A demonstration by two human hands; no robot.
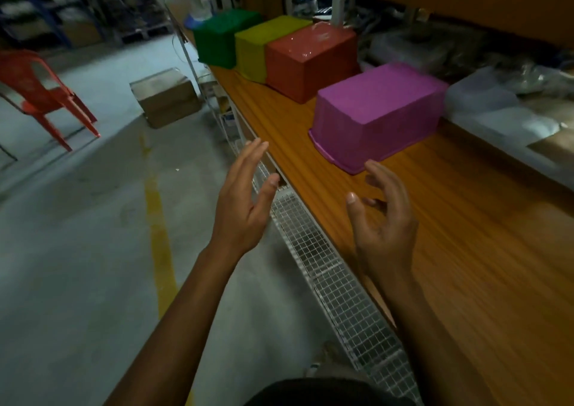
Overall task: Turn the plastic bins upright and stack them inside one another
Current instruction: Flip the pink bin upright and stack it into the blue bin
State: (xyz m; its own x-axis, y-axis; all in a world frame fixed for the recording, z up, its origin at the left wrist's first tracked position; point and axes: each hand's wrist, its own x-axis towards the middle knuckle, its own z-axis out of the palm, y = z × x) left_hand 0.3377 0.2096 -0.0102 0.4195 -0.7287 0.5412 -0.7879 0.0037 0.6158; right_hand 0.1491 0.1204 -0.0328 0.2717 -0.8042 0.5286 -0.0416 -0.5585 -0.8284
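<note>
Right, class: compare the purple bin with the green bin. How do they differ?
The purple bin sits nearest on the table; the green bin is farthest along it. The purple bin stands alone; the green bin is lined up beside a yellow bin. Both are upside down.

Wooden counter (466, 219) with a white wire-mesh rack (341, 287) running along its front edge. Translucent lidded containers (484, 95) sit at the counter's rear right. On the concrete floor (77, 250): a painted yellow line (161, 238), a closed cardboard box (167, 98) and a red plastic chair (40, 92). Blurred shelving (37, 1) stands behind.
</note>
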